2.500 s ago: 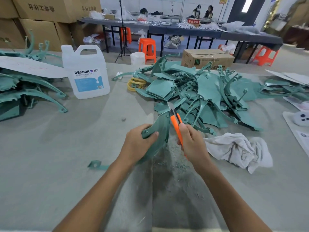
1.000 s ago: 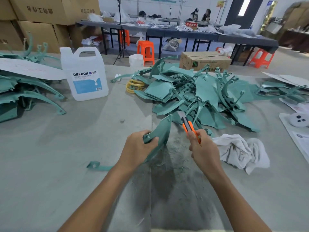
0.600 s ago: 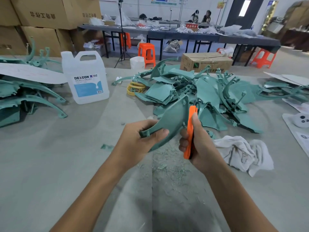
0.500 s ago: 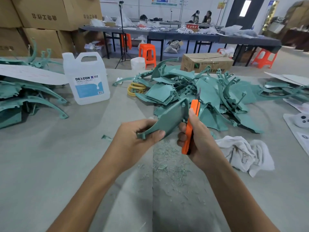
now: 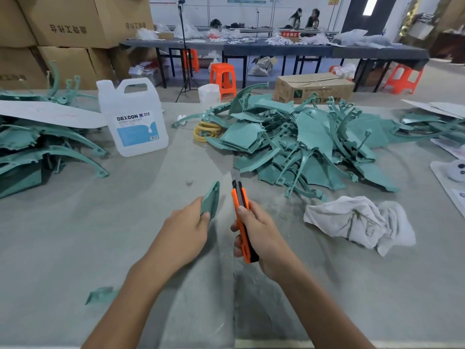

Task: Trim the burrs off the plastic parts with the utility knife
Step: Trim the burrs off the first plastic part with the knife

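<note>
Teal offcut [image 5: 100, 294] lies nearest on the grey worktop [image 5: 63, 235], at 7 o'clock of the hands. Left hand [image 5: 186, 230] pinches a small teal plastic part [image 5: 211, 201], thumb over its lower end. Just beside it at 3 o'clock, not touching, the right hand [image 5: 261, 233] is wrapped round the orange utility knife [image 5: 239, 197], blade out toward 12. White rag [image 5: 352, 222] lies at 3 o'clock; farther off, a pile of teal parts [image 5: 302, 147] at 1 o'clock and a DEXCON jug [image 5: 133, 119] at 11

matt teal plastic part [image 5: 210, 200] | orange plastic knife [image 5: 242, 217] | crumpled white cloth rag [image 5: 357, 224]
</note>
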Motion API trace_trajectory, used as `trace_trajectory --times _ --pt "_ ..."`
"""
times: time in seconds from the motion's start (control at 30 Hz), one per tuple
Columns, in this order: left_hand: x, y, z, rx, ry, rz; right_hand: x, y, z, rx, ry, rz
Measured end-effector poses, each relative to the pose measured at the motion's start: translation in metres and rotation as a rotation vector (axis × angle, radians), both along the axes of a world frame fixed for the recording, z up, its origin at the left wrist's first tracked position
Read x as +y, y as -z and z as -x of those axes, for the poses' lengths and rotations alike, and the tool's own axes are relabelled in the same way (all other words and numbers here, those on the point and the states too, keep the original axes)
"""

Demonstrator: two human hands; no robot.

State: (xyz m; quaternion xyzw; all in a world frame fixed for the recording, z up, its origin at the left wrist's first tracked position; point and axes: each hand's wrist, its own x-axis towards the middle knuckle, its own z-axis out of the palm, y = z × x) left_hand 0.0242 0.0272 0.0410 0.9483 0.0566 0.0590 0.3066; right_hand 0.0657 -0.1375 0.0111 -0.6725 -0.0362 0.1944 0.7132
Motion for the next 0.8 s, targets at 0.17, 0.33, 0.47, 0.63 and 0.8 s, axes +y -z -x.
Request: trace_trajectory --times 0.17,0.33,0.47,0.63,0.8 --pt "0.005 0.007 -0.020 0.081 -0.054 -0.036 -0.008 -0.010 0.010 -0.044 -0.098 -0.028" --pt "0.006 0.009 -0.020 0.077 -0.062 -0.010 -0.002 -0.010 0.011 -0.040 -0.132 -0.071" --pt "0.004 0.009 -0.018 0.059 -0.060 -0.024 0.008 -0.007 0.014 -0.013 -0.099 -0.063" --pt "0.011 0.004 -0.020 0.082 -0.071 0.017 0.013 0.004 0.014 0.014 -0.104 0.068" --pt "0.011 0.003 -0.017 0.085 -0.050 0.051 0.023 0.021 0.008 -0.084 -0.130 0.376"
